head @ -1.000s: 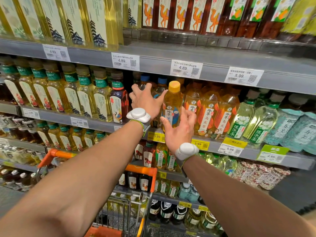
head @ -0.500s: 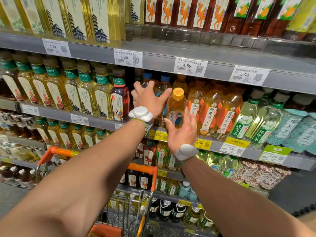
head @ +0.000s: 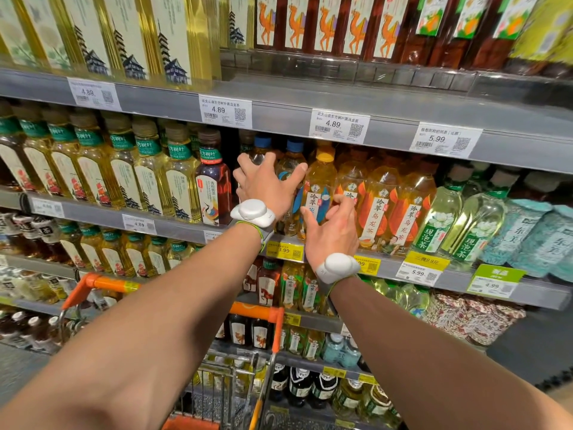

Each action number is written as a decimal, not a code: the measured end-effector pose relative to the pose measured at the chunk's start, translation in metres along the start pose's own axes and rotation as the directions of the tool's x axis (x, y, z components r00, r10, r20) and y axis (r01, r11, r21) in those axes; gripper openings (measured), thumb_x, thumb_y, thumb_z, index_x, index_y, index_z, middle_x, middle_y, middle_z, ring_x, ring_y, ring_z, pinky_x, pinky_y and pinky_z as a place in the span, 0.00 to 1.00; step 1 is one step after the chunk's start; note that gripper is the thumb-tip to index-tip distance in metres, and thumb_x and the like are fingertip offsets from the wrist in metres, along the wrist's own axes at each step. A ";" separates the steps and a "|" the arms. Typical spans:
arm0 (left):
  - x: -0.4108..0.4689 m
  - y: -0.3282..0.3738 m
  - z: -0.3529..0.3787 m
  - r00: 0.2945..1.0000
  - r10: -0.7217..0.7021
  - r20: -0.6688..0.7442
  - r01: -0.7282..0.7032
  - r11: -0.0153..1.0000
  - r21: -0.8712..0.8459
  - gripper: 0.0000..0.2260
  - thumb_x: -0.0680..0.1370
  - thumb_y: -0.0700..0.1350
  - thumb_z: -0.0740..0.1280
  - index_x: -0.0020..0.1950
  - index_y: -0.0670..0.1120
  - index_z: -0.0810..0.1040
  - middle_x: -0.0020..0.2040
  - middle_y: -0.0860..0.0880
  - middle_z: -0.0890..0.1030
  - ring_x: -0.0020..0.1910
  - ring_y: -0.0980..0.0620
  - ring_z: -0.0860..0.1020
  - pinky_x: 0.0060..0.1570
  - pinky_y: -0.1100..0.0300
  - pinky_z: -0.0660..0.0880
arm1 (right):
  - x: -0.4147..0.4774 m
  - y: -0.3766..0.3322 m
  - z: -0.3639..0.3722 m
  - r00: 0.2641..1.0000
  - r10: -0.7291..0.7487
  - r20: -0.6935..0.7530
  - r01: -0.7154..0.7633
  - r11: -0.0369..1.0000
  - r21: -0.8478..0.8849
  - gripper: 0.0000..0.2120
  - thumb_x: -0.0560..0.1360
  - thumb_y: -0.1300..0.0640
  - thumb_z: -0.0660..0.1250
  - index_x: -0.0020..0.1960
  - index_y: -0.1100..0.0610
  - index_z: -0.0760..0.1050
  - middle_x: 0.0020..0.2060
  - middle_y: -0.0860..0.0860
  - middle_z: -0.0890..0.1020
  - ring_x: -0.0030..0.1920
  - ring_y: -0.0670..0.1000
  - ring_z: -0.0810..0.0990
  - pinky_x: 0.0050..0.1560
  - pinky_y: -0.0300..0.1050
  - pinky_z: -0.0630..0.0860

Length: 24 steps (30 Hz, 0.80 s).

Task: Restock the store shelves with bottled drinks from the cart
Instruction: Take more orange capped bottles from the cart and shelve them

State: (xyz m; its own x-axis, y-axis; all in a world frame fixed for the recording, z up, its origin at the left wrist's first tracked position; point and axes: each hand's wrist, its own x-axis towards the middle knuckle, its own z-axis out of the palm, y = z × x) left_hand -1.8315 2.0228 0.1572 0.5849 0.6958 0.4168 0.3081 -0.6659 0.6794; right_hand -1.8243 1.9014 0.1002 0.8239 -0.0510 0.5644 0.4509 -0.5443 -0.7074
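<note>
head view: the yellow-capped bottle [head: 321,184] stands upright on the middle shelf [head: 176,229], between the blue-capped bottles [head: 294,147] and the orange-labelled bottles [head: 376,212]. our left hand [head: 266,189] is spread wide, fingers straight against the blue-capped bottles. our right hand [head: 333,235] sits at the yellow-capped bottle's label, fingers bent; we cannot tell whether it grips. the cart [head: 102,282] stands below.

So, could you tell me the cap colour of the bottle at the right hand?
Yellow. The cap of that bottle shows best in the head view.
</note>
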 end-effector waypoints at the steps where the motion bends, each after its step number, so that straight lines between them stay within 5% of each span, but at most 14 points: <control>1: 0.000 0.000 0.000 1.000 0.003 -0.004 -0.003 1.000 0.003 0.29 0.75 0.71 0.65 0.64 0.50 0.75 0.74 0.41 0.61 0.69 0.36 0.64 0.61 0.43 0.68 | 0.000 0.000 0.000 1.000 0.001 -0.001 -0.001 1.000 0.018 0.26 0.73 0.43 0.75 0.62 0.55 0.69 0.46 0.50 0.77 0.43 0.55 0.80 0.38 0.46 0.70; 8: 0.008 -0.002 -0.004 1.000 0.000 0.027 0.000 1.000 0.029 0.31 0.73 0.73 0.64 0.62 0.49 0.75 0.69 0.41 0.64 0.66 0.36 0.65 0.51 0.49 0.65 | 0.008 -0.007 0.000 0.999 -0.034 -0.022 0.037 0.991 0.126 0.17 0.77 0.50 0.72 0.60 0.55 0.70 0.35 0.42 0.71 0.37 0.49 0.74 0.38 0.50 0.74; 13: 0.011 -0.005 -0.009 0.994 0.041 0.097 -0.043 0.999 0.020 0.30 0.75 0.71 0.64 0.63 0.48 0.75 0.66 0.39 0.66 0.63 0.34 0.68 0.55 0.50 0.68 | 0.022 -0.029 -0.004 0.979 -0.203 0.013 0.197 0.961 0.193 0.15 0.79 0.51 0.70 0.63 0.54 0.74 0.30 0.43 0.73 0.33 0.53 0.77 0.33 0.48 0.70; 19: 0.002 -0.022 -0.022 0.979 0.199 0.042 -0.185 0.957 -0.222 0.18 0.85 0.47 0.59 0.76 0.49 0.67 0.70 0.35 0.65 0.67 0.35 0.69 0.64 0.52 0.68 | 0.042 -0.054 0.005 0.953 -0.220 0.211 0.206 0.975 0.086 0.24 0.80 0.50 0.66 0.73 0.57 0.68 0.42 0.59 0.84 0.47 0.65 0.81 0.41 0.51 0.73; 21: 0.000 -0.031 -0.027 0.994 0.111 -0.013 -0.108 0.920 -0.378 0.24 0.82 0.38 0.60 0.78 0.45 0.62 0.73 0.37 0.66 0.71 0.41 0.68 0.68 0.58 0.64 | 0.045 -0.062 0.009 0.946 -0.212 0.247 0.201 0.977 0.066 0.21 0.81 0.50 0.66 0.69 0.60 0.68 0.44 0.62 0.84 0.50 0.67 0.80 0.40 0.49 0.65; 24: -0.003 -0.044 -0.028 0.997 -0.057 0.045 0.072 0.879 -0.470 0.26 0.77 0.34 0.66 0.74 0.43 0.65 0.70 0.42 0.72 0.68 0.45 0.73 0.69 0.53 0.69 | 0.048 -0.078 0.014 0.942 -0.153 0.297 0.149 0.988 0.036 0.16 0.81 0.51 0.66 0.60 0.63 0.69 0.49 0.64 0.82 0.54 0.67 0.79 0.42 0.47 0.62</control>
State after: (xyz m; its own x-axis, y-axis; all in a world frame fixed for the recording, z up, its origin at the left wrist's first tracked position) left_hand -1.8679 2.0579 0.1427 0.5995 0.7200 0.3496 -0.0401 -0.4092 0.9116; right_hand -1.8153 1.9531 0.1767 0.8098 0.2839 0.5134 0.5804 -0.5151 -0.6307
